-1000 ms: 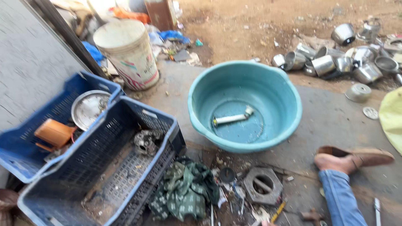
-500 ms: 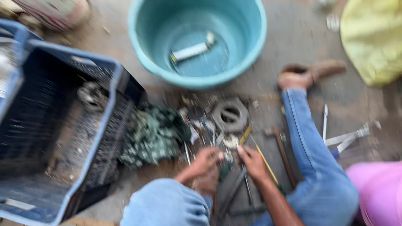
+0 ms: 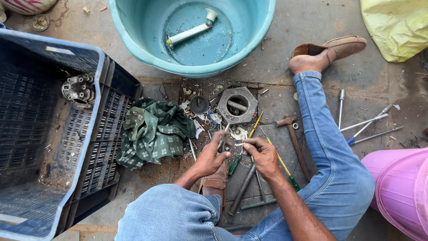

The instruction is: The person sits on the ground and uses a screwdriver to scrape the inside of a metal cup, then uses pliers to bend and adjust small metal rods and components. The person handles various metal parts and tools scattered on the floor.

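Observation:
I sit on a concrete floor with my legs in blue jeans. My left hand (image 3: 211,156) and my right hand (image 3: 263,154) meet over a heap of tools and pinch a small metal part (image 3: 232,143) between their fingertips. Under them lie a green-handled screwdriver (image 3: 235,164), a metal pipe (image 3: 243,187) and a hammer (image 3: 292,134). A hexagonal metal casting (image 3: 237,105) and a small black round cup (image 3: 199,104) lie just beyond my hands. A green patterned cloth (image 3: 154,131) is bunched at the left of the heap.
A teal plastic tub (image 3: 147,49) holding a white pipe piece (image 3: 189,32) stands ahead. A blue plastic crate (image 3: 96,116) with a metal part (image 3: 79,89) lies at the left. Several long tools (image 3: 368,125), a pink bucket (image 3: 401,187) and a yellow sack (image 3: 397,27) are at the right.
The view has dropped from the tub and crates down to my lap. My hands, low in the earlier frame, now sit together over the tool heap holding a small part.

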